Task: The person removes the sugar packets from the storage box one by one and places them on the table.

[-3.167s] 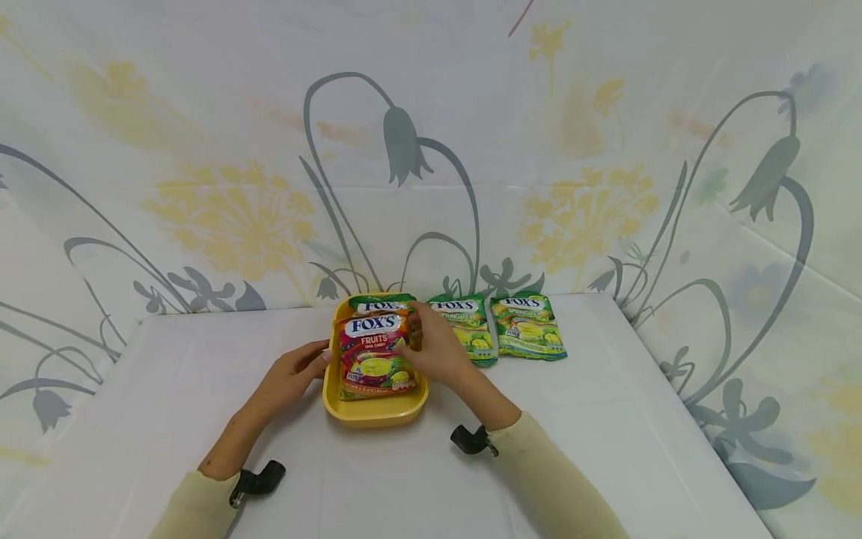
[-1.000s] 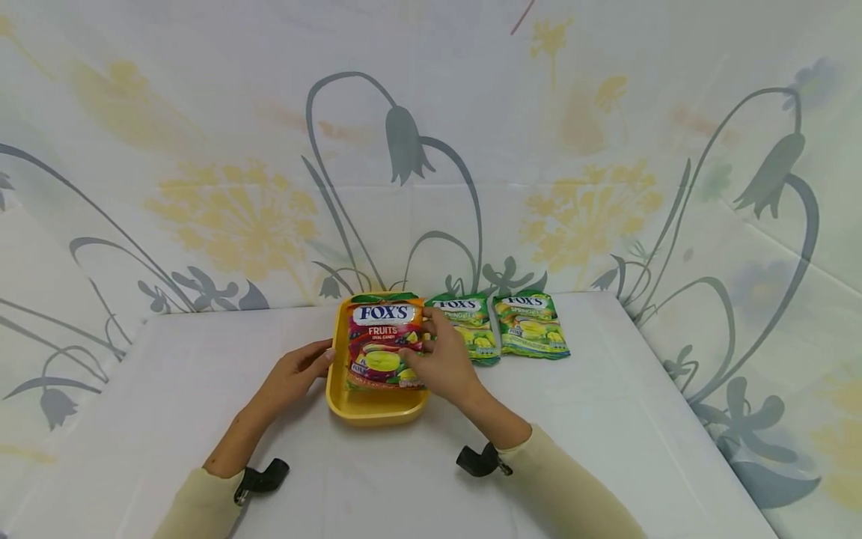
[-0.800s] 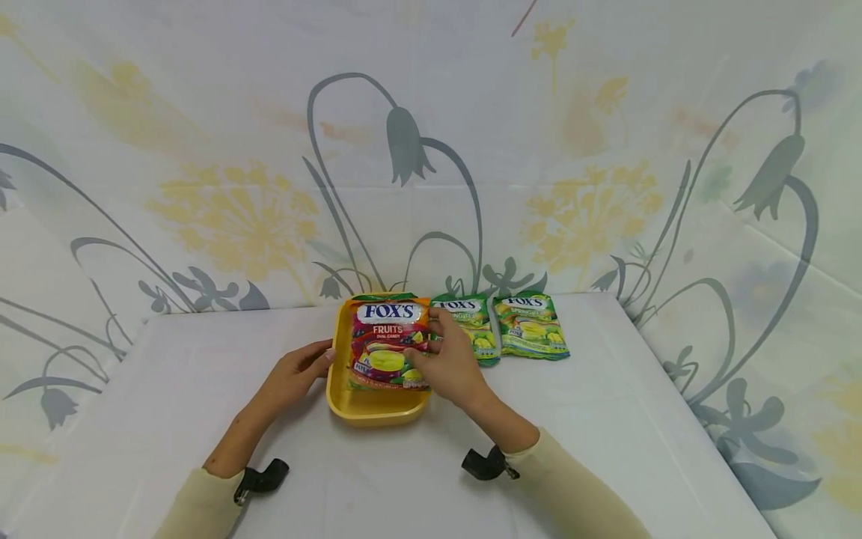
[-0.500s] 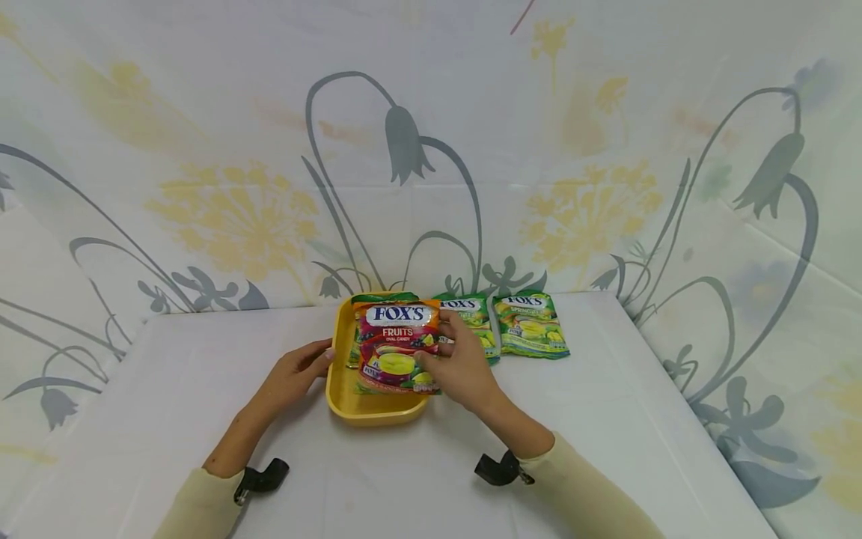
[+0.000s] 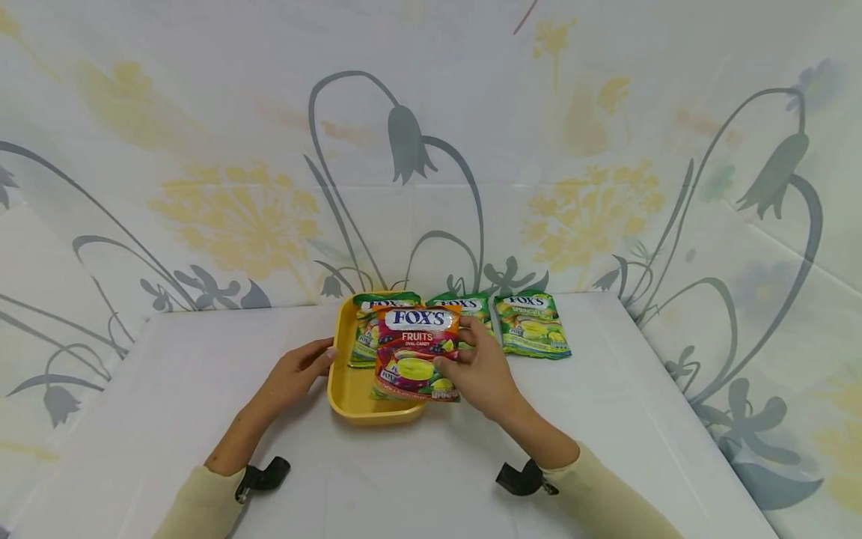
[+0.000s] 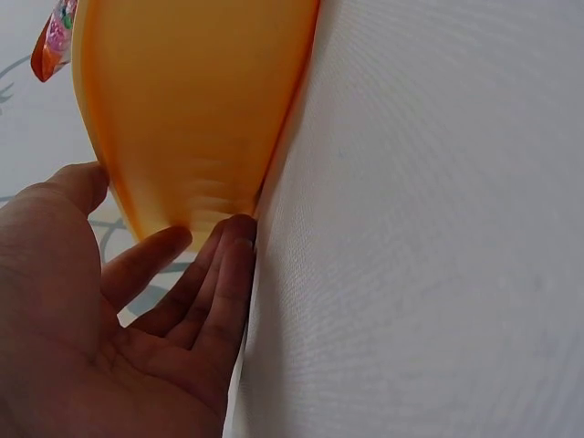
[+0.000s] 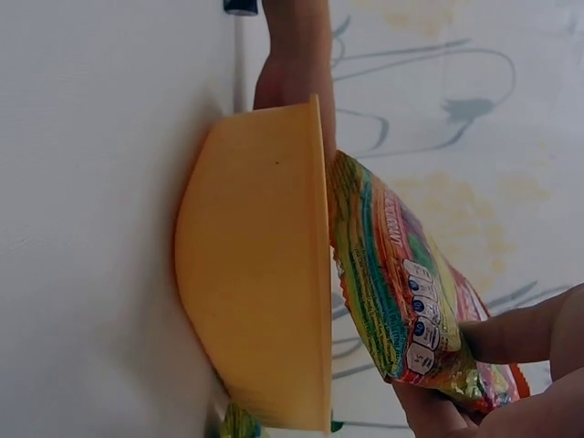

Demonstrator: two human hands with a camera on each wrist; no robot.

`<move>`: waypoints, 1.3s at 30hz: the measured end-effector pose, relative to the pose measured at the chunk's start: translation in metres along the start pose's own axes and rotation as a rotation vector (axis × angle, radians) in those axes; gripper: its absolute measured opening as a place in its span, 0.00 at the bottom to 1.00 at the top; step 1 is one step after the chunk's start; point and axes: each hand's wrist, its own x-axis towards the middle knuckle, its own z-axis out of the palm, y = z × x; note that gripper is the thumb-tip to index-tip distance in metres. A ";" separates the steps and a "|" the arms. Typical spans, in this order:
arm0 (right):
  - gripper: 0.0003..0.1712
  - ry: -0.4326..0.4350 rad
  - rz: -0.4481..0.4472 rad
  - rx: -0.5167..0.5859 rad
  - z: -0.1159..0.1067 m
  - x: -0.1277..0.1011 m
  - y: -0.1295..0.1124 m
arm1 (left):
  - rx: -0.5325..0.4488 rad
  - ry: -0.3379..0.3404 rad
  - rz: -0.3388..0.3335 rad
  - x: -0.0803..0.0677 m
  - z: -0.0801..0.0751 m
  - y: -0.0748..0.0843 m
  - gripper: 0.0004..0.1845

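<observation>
**Red packet pinched in your right fingers, above the tray**

Your right hand (image 5: 486,370) was clamped on the right edge of the red packet (image 5: 412,355), a FOX'S Fruits oval candy bag, with the thumb on its printed face and the other fingers behind it. The packet reached leftward from those fingertips, over the right part of the yellow tray (image 5: 377,419). The right wrist view showed it slanted, near the tray's rim; whether it touched the rim, you could not tell.

Your left hand (image 5: 289,379) held nothing in its grasp. Its fingers were extended, with the thumb spread away from them and the thumb tip at the tray's left rim. The left wrist view showed the index finger a little apart, while the other fingers lay close together at the outer wall, low by the tabletop. The tray sat just to the right of those fingertips.

Inside the tray, beyond your right fingertips and to their left, lay the green packet (image 5: 366,329), partly hidden by the red one. Just beyond your right fingers, outside the tray, the middle green packet (image 5: 466,303) lay mostly covered by your hand and the red bag. Farther to the right of those fingers, in plain sight, was the right-hand green packet (image 5: 532,327), with Spring Tea printed on it. The white table (image 5: 640,419) spread below your fingers, and a flower-printed backdrop (image 5: 498,105) rose beyond them.
</observation>
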 end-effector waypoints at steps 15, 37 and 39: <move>0.40 0.007 0.016 -0.019 -0.028 -0.017 0.007 | -0.007 -0.008 -0.006 -0.002 -0.001 0.003 0.34; 0.37 0.038 0.129 -0.013 -0.062 -0.037 0.028 | 0.005 -0.005 -0.014 -0.001 0.000 0.002 0.35; 0.37 0.039 0.143 -0.016 -0.064 -0.039 0.030 | 0.006 -0.006 -0.014 -0.001 0.000 0.002 0.34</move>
